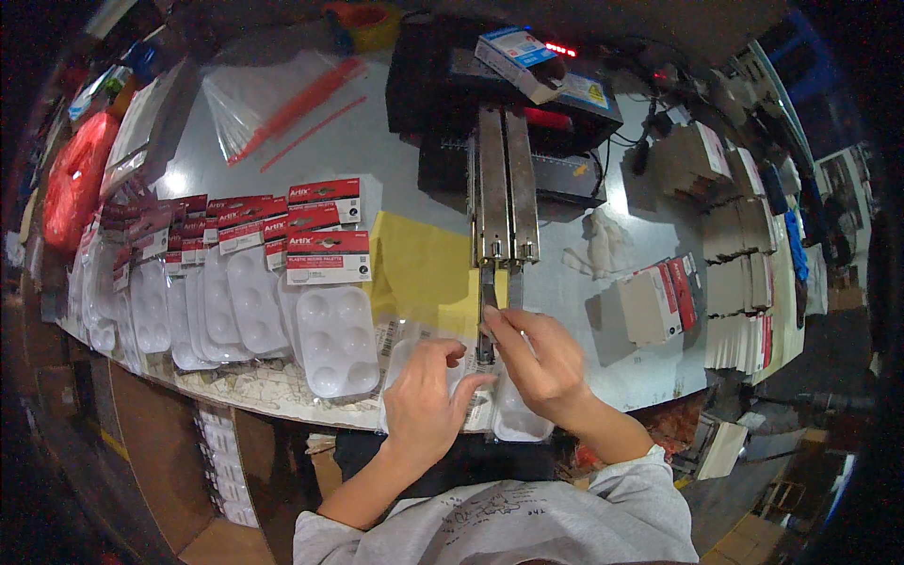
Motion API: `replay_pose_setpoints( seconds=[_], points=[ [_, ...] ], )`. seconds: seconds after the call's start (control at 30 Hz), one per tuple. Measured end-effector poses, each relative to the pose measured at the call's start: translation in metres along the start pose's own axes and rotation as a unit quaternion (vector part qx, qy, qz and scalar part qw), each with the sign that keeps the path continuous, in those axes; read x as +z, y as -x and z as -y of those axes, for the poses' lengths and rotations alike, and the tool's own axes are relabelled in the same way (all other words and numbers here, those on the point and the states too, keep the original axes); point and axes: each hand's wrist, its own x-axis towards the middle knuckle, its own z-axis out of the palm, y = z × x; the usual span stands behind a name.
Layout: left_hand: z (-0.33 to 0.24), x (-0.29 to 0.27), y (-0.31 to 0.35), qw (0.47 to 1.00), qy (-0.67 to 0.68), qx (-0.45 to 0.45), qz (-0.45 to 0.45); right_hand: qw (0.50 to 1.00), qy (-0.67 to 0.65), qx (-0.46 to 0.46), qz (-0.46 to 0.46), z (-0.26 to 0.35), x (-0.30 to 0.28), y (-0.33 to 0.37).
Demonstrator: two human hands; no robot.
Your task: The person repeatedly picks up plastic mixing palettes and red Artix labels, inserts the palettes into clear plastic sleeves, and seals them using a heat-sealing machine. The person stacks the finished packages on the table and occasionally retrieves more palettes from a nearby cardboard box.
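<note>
Two long metal bars [507,188] side by side reach toward me from a black machine [438,89]. From their near end sticks out a narrow dark metal lever [487,294]. My right hand [544,369] closes its thumb and fingers around this lever. To its left, my left hand [426,400] has curled fingers with the thumb apart, over clear plastic packaging. Under and between my hands lie bagged white palettes [521,414], partly hidden by the hands. A yellow sheet [424,268] lies left of the bars.
Several white paint palettes [337,341] with red header cards overlap at the left. Clear bags [273,108] with red edges lie behind them. Card stacks [739,254] stand at the right, a smaller card stack [654,306] nearer. An opened box [521,61] rests on the machine.
</note>
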Motion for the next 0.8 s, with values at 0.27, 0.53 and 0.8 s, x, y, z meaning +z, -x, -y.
replay_pose_setpoints(
  seconds=[0.27,0.53,0.8],
  points=[
    [0.001,0.005,-0.005,0.993,-0.088,0.065,-0.048,0.996,0.034,0.055,0.054,0.004,-0.013,-0.01],
    [0.009,0.014,-0.051,0.959,-0.15,0.168,-0.172,0.985,-0.135,0.112,0.005,0.003,-0.019,0.021],
    [0.014,0.021,-0.099,0.934,-0.148,0.236,-0.223,0.987,-0.057,0.116,-0.1,-0.008,0.003,0.024]
  ],
)
